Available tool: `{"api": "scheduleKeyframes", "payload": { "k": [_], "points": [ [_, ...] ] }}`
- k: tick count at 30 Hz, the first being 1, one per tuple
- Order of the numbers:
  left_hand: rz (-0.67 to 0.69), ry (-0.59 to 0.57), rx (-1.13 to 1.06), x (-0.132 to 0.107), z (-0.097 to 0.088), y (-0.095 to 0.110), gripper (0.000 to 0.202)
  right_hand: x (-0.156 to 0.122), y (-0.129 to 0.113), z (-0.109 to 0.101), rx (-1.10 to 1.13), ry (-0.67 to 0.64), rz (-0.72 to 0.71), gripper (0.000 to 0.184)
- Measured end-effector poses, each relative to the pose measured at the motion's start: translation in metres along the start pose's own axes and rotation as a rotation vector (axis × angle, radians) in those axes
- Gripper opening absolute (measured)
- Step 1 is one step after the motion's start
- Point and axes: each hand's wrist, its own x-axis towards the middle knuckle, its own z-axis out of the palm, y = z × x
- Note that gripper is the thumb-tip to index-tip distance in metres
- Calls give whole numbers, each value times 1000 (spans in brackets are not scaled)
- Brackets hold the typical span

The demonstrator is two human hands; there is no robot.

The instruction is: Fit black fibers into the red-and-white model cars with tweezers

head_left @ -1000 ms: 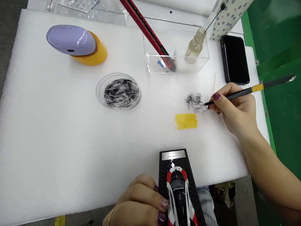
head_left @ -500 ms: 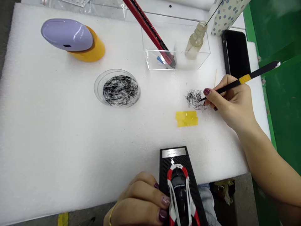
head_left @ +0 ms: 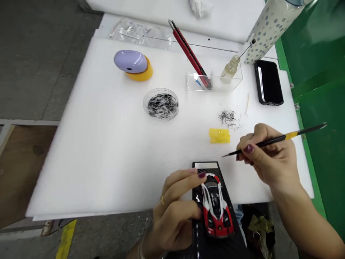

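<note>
Right hand point(head_left: 269, 160) pinches thin black yellow-banded stick point(head_left: 272, 141), tip leftward.
Red-and-white model car point(head_left: 215, 207) lies below-left of tip, lengthwise toward person; left hand point(head_left: 175, 208) apparently clasps its black base point(head_left: 198, 233).

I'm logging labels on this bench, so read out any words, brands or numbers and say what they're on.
Nothing is readable.
Plaque on the base: glared white, no text legible.
Sheet in the bag: print too small.
Car: markings too blurred.

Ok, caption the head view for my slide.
Left hand steadies a red-and-white model car on its black base; right hand holds a black yellow-banded tool over white foam.
</note>
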Motion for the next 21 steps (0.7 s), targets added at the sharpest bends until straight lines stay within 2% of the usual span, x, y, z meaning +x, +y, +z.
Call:
{"api": "scheduleKeyframes", "payload": {
  "k": [2, 5, 14, 18, 21],
  "points": [
    [31, -38, -7, 3, 1, 3, 8, -8, 2, 9, 47, -29, 19, 15],
    [2, -100, -3, 6, 0, 6, 6, -13, 4, 18, 97, -33, 30, 17],
    [0, -96, -21, 9, 0, 8, 9, -14, 1, 25, 149, -56, 45, 17],
    [-2, -64, -11, 8, 1, 6, 7, -14, 3, 19, 110, -36, 25, 16],
    [109, -18, -11, 8, 2, -2, 6, -9, 6, 7, 16, 60, -48, 17]
  ]
}}
